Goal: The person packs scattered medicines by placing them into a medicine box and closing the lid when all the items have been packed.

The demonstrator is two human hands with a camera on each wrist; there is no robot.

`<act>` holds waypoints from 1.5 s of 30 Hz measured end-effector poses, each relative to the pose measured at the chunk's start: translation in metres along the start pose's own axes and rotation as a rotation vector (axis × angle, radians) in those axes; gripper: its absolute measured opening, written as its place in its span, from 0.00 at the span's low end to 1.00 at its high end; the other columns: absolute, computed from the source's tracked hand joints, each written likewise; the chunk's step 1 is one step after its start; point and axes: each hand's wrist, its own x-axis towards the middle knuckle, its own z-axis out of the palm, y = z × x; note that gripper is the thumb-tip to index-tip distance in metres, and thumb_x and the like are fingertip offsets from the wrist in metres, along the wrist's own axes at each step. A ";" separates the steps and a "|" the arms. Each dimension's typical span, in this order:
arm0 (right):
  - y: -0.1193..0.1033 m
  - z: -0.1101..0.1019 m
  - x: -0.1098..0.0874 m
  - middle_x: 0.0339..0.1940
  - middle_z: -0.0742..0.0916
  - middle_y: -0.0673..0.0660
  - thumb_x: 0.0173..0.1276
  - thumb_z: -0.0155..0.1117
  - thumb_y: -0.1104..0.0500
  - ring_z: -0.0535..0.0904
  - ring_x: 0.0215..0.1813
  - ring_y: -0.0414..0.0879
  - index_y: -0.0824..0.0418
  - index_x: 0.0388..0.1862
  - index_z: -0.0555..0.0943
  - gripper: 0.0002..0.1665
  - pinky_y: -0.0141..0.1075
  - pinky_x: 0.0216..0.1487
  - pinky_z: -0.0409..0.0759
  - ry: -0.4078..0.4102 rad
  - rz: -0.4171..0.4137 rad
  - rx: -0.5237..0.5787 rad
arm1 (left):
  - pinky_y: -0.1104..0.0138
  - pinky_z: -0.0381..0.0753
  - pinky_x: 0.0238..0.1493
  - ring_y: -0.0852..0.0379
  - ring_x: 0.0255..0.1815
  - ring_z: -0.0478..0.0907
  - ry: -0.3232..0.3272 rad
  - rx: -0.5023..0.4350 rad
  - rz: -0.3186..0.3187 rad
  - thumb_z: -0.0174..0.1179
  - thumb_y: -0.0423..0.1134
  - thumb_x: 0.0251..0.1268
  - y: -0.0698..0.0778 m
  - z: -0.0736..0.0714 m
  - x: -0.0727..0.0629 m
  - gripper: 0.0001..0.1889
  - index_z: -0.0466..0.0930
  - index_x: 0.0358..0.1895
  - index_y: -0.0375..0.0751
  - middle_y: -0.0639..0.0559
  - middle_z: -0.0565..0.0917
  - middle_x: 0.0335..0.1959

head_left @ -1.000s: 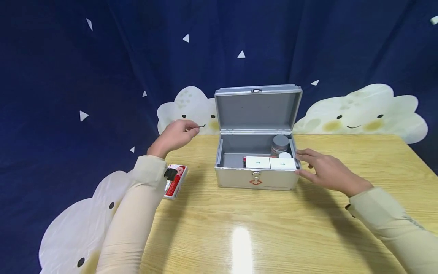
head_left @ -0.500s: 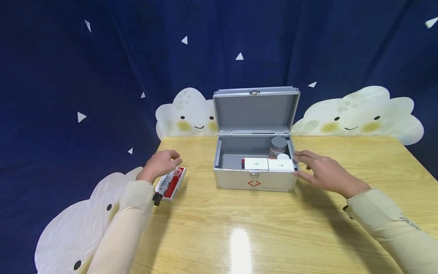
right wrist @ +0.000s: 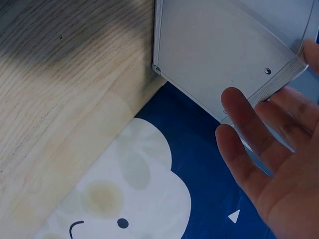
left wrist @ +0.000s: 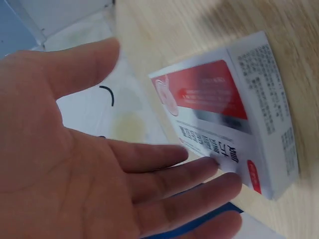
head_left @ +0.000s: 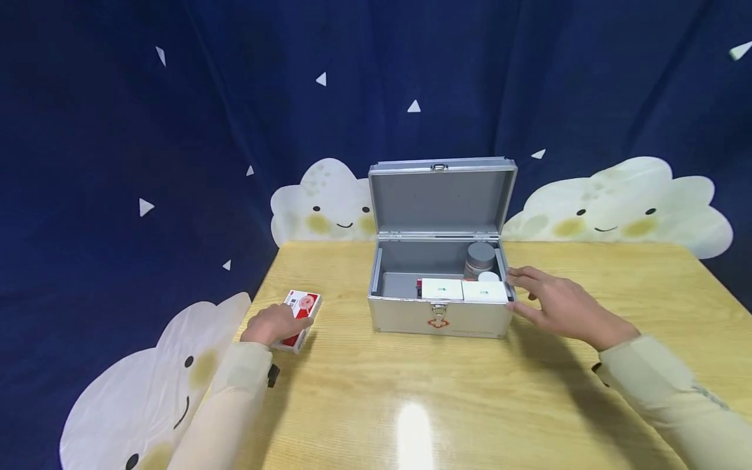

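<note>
On the left of the table in the head view lies a white and red medicine box (head_left: 307,301). My left hand (head_left: 275,324) is over its left side, partly covering it. In the left wrist view the palm faces the camera and the left fingers (left wrist: 164,181) are extended beside the medicine box (left wrist: 212,94), not curled round it. A silver first-aid case (head_left: 405,316) stands with its lid up. My right hand (head_left: 564,303) rests its fingertips at the case's right edge, with some fingers (right wrist: 244,112) relaxed near the side wall (right wrist: 214,55).
Inside the case, two white boxes (head_left: 442,289) line the front right, with a grey-lidded jar (head_left: 480,256) and a white cap (head_left: 488,277) behind them. The wooden table (head_left: 352,391) ends at a dark blue curtain (head_left: 329,39) with cloud prints.
My left hand has come down and toward me, from the air left of the case to the medicine box. The right hand has stayed at the case's right edge.
</note>
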 end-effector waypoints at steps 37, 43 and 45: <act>0.001 0.003 0.001 0.64 0.81 0.64 0.67 0.67 0.48 0.87 0.35 0.46 0.64 0.62 0.79 0.30 0.47 0.35 0.83 -0.012 0.003 -0.002 | 0.62 0.69 0.32 0.50 0.33 0.75 0.101 -0.120 -0.152 0.69 0.59 0.52 -0.026 0.012 0.022 0.27 0.79 0.38 0.37 0.46 0.78 0.31; 0.002 0.002 0.000 0.62 0.82 0.64 0.66 0.68 0.49 0.87 0.34 0.46 0.65 0.61 0.79 0.29 0.47 0.35 0.84 0.010 -0.015 -0.004 | 0.63 0.67 0.28 0.52 0.30 0.74 0.144 -0.111 -0.122 0.69 0.56 0.54 -0.024 0.006 0.021 0.22 0.77 0.33 0.39 0.48 0.78 0.27; 0.001 0.001 0.000 0.62 0.82 0.64 0.66 0.69 0.49 0.86 0.33 0.44 0.65 0.61 0.79 0.29 0.46 0.34 0.83 0.016 -0.022 -0.008 | 0.64 0.66 0.28 0.52 0.29 0.73 0.164 -0.112 -0.110 0.68 0.54 0.57 -0.023 0.002 0.019 0.20 0.75 0.31 0.40 0.48 0.76 0.25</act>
